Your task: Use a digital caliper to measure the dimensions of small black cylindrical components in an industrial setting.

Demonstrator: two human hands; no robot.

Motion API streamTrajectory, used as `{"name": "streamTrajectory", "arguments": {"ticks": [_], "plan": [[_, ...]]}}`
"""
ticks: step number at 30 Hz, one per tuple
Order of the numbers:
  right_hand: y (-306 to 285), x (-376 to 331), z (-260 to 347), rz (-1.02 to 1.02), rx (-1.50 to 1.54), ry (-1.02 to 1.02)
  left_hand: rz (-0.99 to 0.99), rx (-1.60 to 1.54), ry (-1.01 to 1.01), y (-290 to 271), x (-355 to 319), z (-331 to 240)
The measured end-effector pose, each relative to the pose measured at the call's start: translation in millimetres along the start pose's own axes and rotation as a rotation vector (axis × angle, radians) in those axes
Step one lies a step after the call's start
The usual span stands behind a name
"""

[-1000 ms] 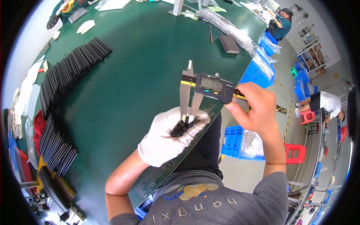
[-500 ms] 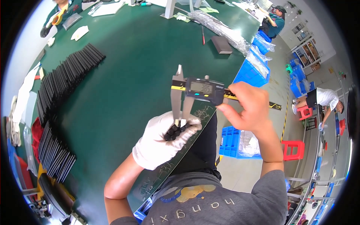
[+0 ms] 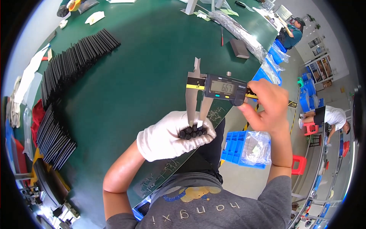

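My left hand (image 3: 162, 139), in a white glove, is closed around a bundle of several thin black rods (image 3: 188, 133), their round ends pointing up toward me. A digital caliper (image 3: 225, 90) is gripped in my bare right hand (image 3: 270, 105), thumb and fingers pinching the beam just right of its display. The long jaws point down, slightly apart, with their tips at the upper side of the bundle. Whether they touch a rod on both sides I cannot tell. Both hands are above the near right edge of the green table (image 3: 141, 84).
Long rows of black rods (image 3: 76, 63) lie along the table's left side. Farther back are a dark block (image 3: 239, 49), a red pen (image 3: 222, 37) and plastic-wrapped material (image 3: 240, 32). Blue crates (image 3: 233, 147) and a red stool (image 3: 299, 165) stand on the floor at right. Other people work farther off.
The caliper jaws have spread wider and its reading has changed. My left hand has turned so more rod ends show. The whole view has shifted, with both hands now farther right in it.
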State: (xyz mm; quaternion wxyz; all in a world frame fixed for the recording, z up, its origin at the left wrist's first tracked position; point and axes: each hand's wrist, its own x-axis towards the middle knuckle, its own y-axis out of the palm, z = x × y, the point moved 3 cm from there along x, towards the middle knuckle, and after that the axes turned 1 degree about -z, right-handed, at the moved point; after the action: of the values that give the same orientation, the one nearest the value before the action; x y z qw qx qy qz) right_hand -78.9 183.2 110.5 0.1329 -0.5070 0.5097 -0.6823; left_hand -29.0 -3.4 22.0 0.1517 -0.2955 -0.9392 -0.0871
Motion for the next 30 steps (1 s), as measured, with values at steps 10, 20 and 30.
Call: {"name": "streamTrajectory", "arguments": {"ticks": [10,20,30], "plan": [[8.3,3.0,-5.1,0.013,0.068,-0.035,0.016,-0.028,0.004,-0.5,-0.9,0.6],[17.7,4.0,-10.5,0.039,0.126,0.004,-0.004,-0.063,-0.032,-2.4,-0.2,-0.2],[20.9,1.9,-10.1,-0.025,0.084,-0.026,-0.033,0.014,-0.002,-2.1,-3.9,0.8]]}}
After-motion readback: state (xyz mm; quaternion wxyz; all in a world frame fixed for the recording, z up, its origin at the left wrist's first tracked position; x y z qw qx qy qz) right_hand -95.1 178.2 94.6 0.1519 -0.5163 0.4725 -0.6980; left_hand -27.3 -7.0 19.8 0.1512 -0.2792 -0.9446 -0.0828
